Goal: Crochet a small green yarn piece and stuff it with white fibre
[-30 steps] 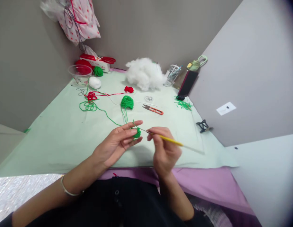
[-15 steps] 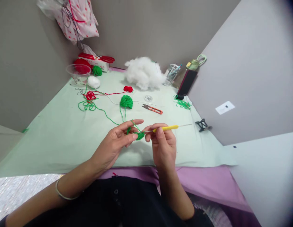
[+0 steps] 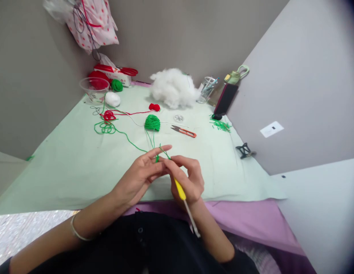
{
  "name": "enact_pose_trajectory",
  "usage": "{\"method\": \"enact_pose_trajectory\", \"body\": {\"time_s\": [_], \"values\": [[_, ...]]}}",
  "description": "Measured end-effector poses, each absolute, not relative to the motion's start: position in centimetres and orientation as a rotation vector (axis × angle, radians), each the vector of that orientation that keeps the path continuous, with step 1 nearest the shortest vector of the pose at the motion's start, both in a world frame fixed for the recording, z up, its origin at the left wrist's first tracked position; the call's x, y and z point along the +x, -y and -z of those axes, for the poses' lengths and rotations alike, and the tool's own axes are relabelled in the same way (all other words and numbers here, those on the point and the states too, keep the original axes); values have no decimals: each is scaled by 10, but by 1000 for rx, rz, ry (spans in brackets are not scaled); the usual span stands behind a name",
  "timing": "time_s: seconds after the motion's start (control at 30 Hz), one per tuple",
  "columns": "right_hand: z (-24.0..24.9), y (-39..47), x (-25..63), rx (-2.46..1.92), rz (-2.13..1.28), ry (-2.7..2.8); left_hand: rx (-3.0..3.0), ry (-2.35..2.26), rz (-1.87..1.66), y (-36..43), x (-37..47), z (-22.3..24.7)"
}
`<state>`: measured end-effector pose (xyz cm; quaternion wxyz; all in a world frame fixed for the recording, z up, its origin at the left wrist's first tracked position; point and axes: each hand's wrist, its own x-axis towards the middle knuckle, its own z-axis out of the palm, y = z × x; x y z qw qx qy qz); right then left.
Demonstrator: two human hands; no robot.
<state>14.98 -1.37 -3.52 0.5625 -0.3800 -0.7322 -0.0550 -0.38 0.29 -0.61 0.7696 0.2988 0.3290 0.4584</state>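
My left hand is closed on a small green crochet piece, now almost wholly hidden by fingers. Green yarn runs over its outstretched index finger, and more is wound round other fingers. My right hand is closed round a yellow-handled crochet hook. The hook's rear metal end points down toward my body, and its front tip is out of sight. My right thumb and fingertips meet my left fingertips at the piece. Strands lead from the hands to a green yarn ball on the table.
Orange thread snips, a small clear round case and a red knitted bow lie beyond my hands. White stuffing sits at the back. Tangled green yarn is at left, green clippings and a phone at right.
My right hand has moved left against my left fingertips. The crochet hook has swung from pointing rightward to slanting down toward my body, and the green piece has become hidden.
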Motion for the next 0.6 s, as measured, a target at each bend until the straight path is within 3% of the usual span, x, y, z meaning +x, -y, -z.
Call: {"method": "enact_pose_trajectory", "body": {"time_s": [0.17,0.27,0.4,0.6], "values": [[19,13,152,-872,-439,1390,557,-670,-981,-9,-9,1],[14,10,151,-857,-566,1355,681,-698,-1023,-7,-7,-1],[19,8,148,-916,-480,1461,790,-780,-1085,-2,-1,2],[32,12,150,-911,-49,1675,617,-712,-998,-6,0,5]]}}
